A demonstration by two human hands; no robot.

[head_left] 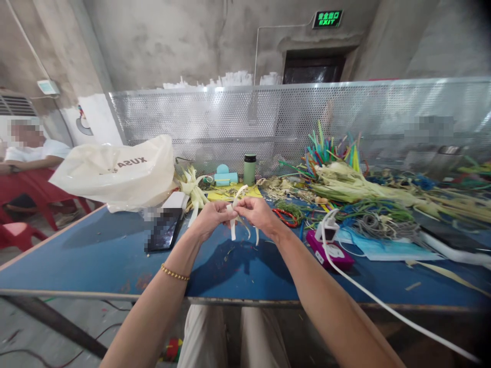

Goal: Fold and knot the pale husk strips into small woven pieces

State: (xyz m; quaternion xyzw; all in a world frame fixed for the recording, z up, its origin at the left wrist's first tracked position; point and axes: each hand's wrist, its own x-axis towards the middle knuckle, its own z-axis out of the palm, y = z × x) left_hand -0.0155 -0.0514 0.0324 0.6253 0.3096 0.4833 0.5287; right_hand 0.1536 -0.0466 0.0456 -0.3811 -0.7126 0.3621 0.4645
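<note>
I've got left hand (210, 217) & right hand (258, 212) each w/ grip pinched shut on the pale leaf strip (232, 231) btwn them, flat papery ends dangling below the grip over the blue tabletop (95, 255), so I'd pinch close together w/ even tension, since the stiff ribbon probably splits if twisted.

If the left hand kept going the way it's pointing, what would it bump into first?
Probably the right hand. The left hand points up and rightward, both pinch the same pale leaf strips, and the two hands nearly meet. Depth is hard to judge, so this is a best guess.
</note>
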